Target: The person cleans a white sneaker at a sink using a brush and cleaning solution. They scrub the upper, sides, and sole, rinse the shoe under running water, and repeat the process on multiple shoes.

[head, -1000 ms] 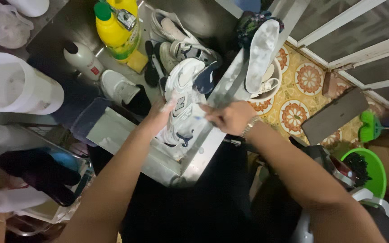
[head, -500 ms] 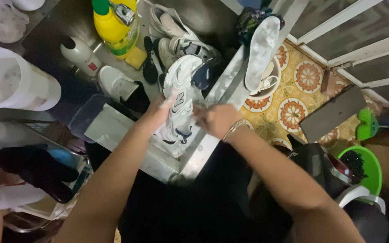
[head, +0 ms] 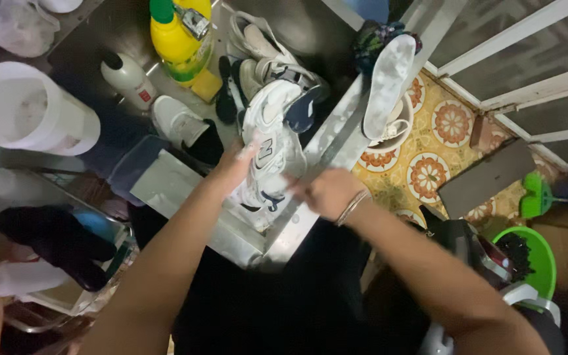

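2 hands on a white sneaker (head: 267, 154) at the metal counter (head: 327, 141).

The left hand (head: 235, 167) grips the sneaker's side; the right hand (head: 323, 192) is closed against its other side, blurred. Beyond the sneaker stand a yellow bottle (head: 175, 39) and a white bottle (head: 128, 80); a white insole (head: 386, 82) lies to its right.

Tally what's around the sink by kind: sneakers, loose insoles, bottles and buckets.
Sneakers: 4 – white sneaker under both hands, a pair behind it, one to the left
Loose insoles: 1 – pale insole
Bottles: 2 – yellow bottle, white bottle
Buckets: 2 – white bucket, green bucket
Total: 9
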